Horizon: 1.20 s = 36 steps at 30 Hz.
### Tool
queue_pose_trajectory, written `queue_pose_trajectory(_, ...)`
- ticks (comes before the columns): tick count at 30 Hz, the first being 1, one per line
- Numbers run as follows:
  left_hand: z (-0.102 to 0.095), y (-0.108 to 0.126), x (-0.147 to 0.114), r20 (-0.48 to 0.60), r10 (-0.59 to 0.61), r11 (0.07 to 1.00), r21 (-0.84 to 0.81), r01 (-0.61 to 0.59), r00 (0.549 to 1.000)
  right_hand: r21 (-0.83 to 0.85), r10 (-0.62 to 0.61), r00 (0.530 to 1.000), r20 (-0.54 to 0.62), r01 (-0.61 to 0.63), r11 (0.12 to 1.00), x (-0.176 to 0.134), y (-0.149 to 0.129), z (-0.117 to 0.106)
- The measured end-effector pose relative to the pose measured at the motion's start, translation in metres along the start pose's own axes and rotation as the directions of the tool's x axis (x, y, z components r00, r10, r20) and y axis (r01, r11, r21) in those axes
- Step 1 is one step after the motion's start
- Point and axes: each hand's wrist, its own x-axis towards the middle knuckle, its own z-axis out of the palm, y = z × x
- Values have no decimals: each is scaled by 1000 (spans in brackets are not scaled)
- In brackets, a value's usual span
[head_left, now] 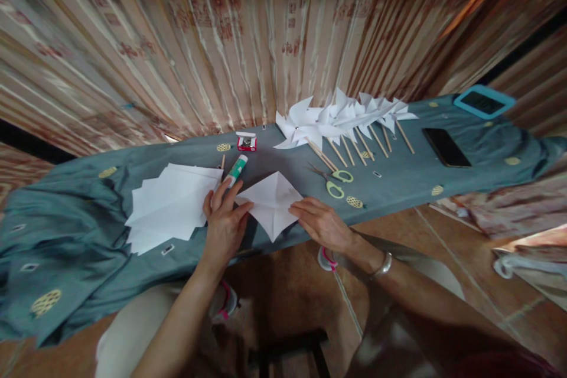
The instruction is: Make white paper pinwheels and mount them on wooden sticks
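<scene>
Two hands are busy with one folded sheet of white paper [273,204] in the middle of a long table [398,190]. Its front tip comes close to the table's front edge. Behind it there is some bare cloth, and there is more bare room to the right, between the scissors [333,176] and the black phone [446,147]. The curtain [266,29] hangs right along the back edge.

The left hand [224,221] is half open, with its fingers spread. Its thumb is on the sheet's left corner, but I can't tell if it is pinching it. The right hand [325,224] has its fingers close together and holds the right corner.

A pile of white paper [172,207] is just left of the left hand, so there is little room on that side. A green and white glue stick [237,169] is right by the left fingers; I can't tell if they touch. The scissors, with light green handles, lie past the sheet on the right. Lots of white pinwheels [297,128] on wooden sticks lie in a row at the back. A blue-framed gadget [484,101] is near the far right end.

A little red box [246,143] has its lid up, with small shiny bits inside.
</scene>
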Motion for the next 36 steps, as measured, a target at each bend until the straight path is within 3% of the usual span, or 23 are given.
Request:
queue_pose_trajectory(4,-1,-3,-4,47,-12,992,-126,18,999,232,200,980,-27,-188,954,-2,4,-2)
queue_pose_trajectory(8,4,-2,-7,94,-82,981,-170,97,992,305,404,915,-3,-384,872,3,4,0)
queue_pose_trajectory(14,9,-1,-5,82,-154,984,-75,160,985,305,510,860,-38,-476,825,13,7,6)
queue_pose_trajectory(17,6,9,-3,26,-142,990,10,141,990,225,497,865,-66,-472,852,16,9,8)
queue_pose_trajectory(19,8,20,-3,-14,-48,998,48,48,999,191,467,881,-70,-448,874,17,10,9)
queue_pose_trajectory(22,18,38,-8,93,202,979,-39,-199,975,155,407,911,-70,-393,906,19,10,11)
queue_pose_trajectory(24,26,47,-12,170,290,956,-95,-278,942,123,370,926,-77,-360,925,20,11,11)
queue_pose_trajectory(30,37,46,-17,289,195,981,-45,-190,937,-32,266,960,-82,-270,962,19,12,11)
queue_pose_trajectory(36,36,46,-16,320,201,977,4,-214,926,-221,105,994,-18,-107,969,18,1,11)
